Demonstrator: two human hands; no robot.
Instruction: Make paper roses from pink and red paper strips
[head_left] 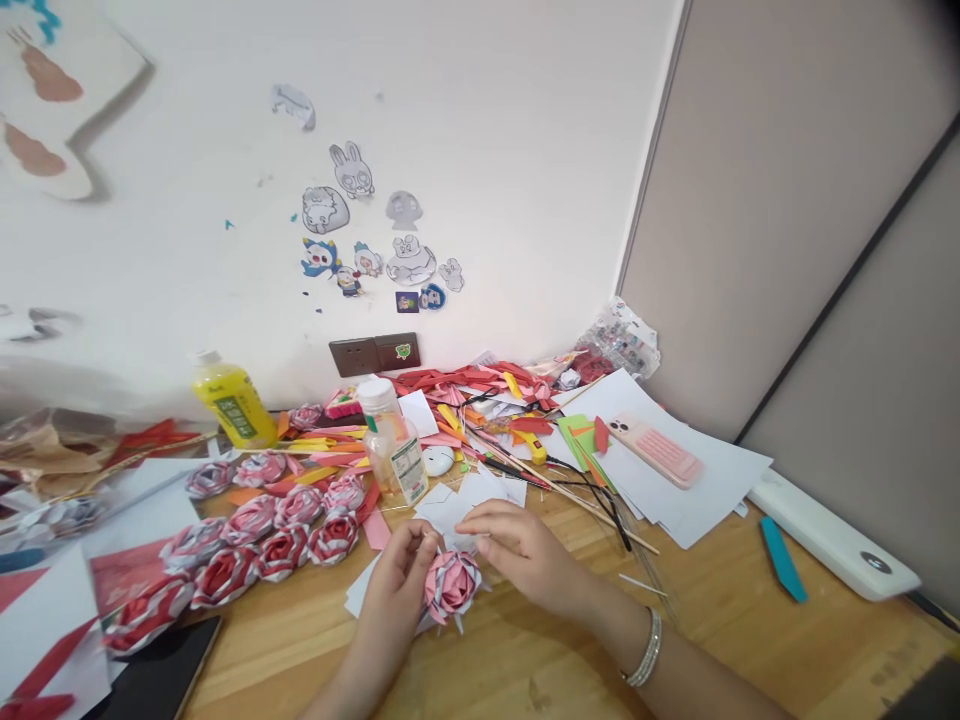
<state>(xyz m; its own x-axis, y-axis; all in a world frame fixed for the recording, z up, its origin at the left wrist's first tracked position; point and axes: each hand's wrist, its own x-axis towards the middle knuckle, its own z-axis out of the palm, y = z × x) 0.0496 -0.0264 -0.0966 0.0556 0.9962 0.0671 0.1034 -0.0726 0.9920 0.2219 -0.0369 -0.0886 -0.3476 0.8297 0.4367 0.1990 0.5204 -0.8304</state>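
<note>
A pink and white folded paper flower [452,585] lies near the table's front, between my two hands. My left hand [409,570] is at the flower's left side, its thumb and fingers pressed together; what they hold is too small to make out. Over the upper right of the flower is my right hand [517,550], with its thumb and fingertips close together; whether anything is between them cannot be seen clearly. White paper pieces [450,508] lie just behind the flower. A clear jar with a white lid [397,455] stands behind my left hand.
Several red, pink and white paper flowers [281,550] sit at the left. Behind them stands a yellow bottle [234,400]. Coloured paper strips [442,385] pile along the wall. At the right are a pink phone [656,450] on white sheets and a long white device [832,535].
</note>
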